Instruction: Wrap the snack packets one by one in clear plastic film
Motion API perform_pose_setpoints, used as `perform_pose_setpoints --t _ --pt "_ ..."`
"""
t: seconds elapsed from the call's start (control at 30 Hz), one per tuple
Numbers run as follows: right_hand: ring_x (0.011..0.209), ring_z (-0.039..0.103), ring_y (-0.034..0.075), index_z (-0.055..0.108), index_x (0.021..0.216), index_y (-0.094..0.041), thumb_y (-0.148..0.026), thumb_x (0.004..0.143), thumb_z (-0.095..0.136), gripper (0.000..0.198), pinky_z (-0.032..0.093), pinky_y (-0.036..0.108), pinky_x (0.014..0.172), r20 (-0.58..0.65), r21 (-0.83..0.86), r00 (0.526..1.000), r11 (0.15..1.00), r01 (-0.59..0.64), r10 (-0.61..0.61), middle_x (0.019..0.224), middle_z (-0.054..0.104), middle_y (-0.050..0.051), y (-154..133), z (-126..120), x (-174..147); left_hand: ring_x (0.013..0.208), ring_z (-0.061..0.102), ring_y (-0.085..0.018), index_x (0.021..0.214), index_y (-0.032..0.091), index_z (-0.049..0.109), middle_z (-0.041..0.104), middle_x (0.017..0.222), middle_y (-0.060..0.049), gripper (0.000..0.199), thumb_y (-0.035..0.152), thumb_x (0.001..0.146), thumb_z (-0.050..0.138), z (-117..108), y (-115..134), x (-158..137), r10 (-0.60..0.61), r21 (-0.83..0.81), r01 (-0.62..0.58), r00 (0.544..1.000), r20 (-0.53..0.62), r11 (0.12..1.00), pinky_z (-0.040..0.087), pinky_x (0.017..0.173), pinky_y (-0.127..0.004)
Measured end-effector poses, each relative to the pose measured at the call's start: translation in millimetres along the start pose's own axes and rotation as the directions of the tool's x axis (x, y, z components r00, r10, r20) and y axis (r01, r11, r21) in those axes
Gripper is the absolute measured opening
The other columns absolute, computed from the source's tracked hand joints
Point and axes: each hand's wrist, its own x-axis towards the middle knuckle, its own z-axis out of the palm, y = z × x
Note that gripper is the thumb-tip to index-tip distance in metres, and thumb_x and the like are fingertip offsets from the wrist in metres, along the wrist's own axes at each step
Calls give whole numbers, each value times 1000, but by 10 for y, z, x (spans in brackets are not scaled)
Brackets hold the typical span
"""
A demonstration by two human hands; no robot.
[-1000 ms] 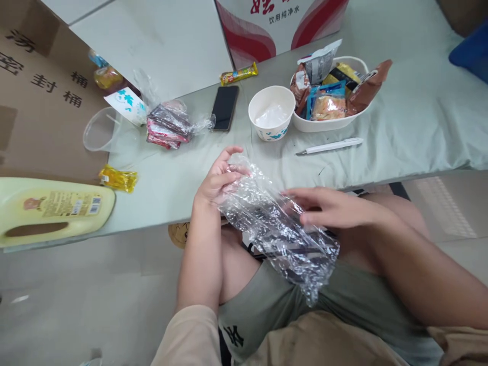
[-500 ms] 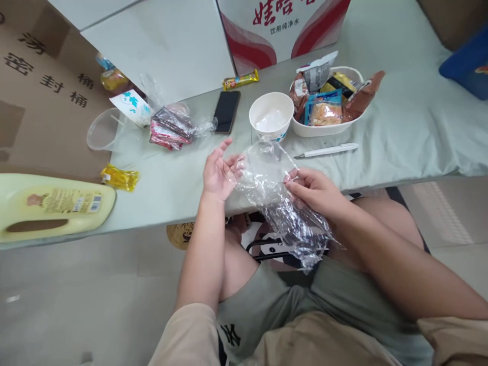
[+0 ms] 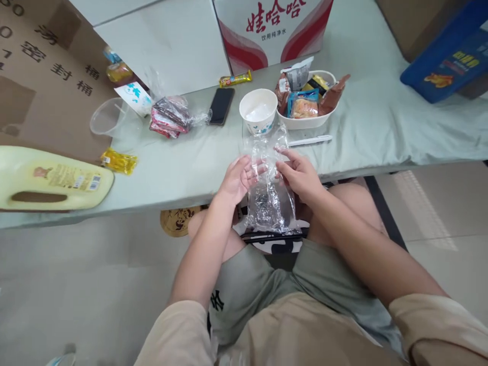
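Observation:
A crinkled clear plastic bag [image 3: 269, 203] hangs between my hands at the table's front edge, its lower end over my lap. My left hand [image 3: 238, 180] is at its left side, fingers stretched and slightly apart, touching the film. My right hand [image 3: 301, 175] grips the bag's right side between thumb and fingers. Just beyond the bag stands a white paper bowl [image 3: 260, 119] with a small clear wrapper or film inside. A white pen-like tool [image 3: 310, 140] lies to the right of the bag, its left end hidden behind the film.
An oval white tub [image 3: 305, 122] holds several packaged snacks. A phone [image 3: 221, 107], a yellow snack packet [image 3: 235, 79] and a bag of red packets [image 3: 170, 117] lie on the cloth-covered table. A yellow jug [image 3: 57, 178] is at left, a blue container [image 3: 446, 66] at right, boxes behind.
My left hand has moved in against the bag. The bag has swung from a slant to hanging straighter, and my right hand still grips it. The view has shifted slightly.

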Motion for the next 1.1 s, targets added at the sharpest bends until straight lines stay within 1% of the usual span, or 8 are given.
perform_pose_setpoints --t 0.17,0.3,0.43,0.53,0.67,0.8,0.97,1.1 --pt "45 49 10 59 130 -22 -47 86 67 52 37 23 44 91 72 994 995 -64 57 59 56 -6 -21 -84 -716 75 76 -22 99 14 66 78 86 -11 52 45 63 87 168 -339 -703 -183 -7 191 948 261 982 56 60 -27" --pt "50 53 11 68 110 -18 -50 85 69 41 44 25 49 148 23 982 992 -121 116 64 61 -2 63 -201 -1293 58 71 -14 93 17 61 76 75 -4 44 44 69 86 189 -685 -1224 -94 34 90 982 162 995 47 49 -19" --pt "50 56 14 70 104 -20 -53 87 66 38 48 29 49 172 -90 973 986 -137 151 60 63 -1 189 -324 -1598 51 67 -15 107 19 61 75 67 -4 45 49 78 78 139 -863 -1495 -151 208 107 966 209 972 49 48 -21" --pt "48 58 16 69 108 -22 -59 88 63 42 50 31 48 153 -100 973 983 -157 171 56 62 0 276 -424 -1700 43 61 -12 104 19 62 70 57 0 41 48 80 77 122 -857 -1571 -101 217 59 976 191 974 45 44 -20" --pt "57 66 20 60 125 -27 -61 88 65 51 57 36 57 175 -4 975 991 -137 135 68 69 1 323 -525 -1779 54 70 -16 110 21 62 75 66 -2 43 46 79 78 155 -802 -1598 -101 140 64 956 275 988 48 47 -21" --pt "58 66 19 56 130 -29 -56 87 69 52 57 36 60 211 45 971 991 -124 112 68 66 -2 379 -537 -1812 55 70 -16 100 19 68 74 68 -3 36 46 79 79 169 -820 -1552 -79 140 35 945 318 989 49 48 -22" --pt "57 64 19 67 96 -28 -54 90 66 26 54 37 61 127 107 990 992 -71 57 68 63 -1 561 -561 -1798 63 72 -18 87 15 75 78 79 -10 28 40 75 82 99 -838 -1472 -89 103 55 924 373 993 54 56 -25" --pt "70 65 19 69 79 -24 -48 93 63 28 55 36 67 159 23 987 1000 8 -12 88 67 5 617 -637 -1805 64 70 -21 78 13 78 76 75 -11 33 45 68 81 60 -820 -1431 -142 82 120 913 382 989 53 59 -30"
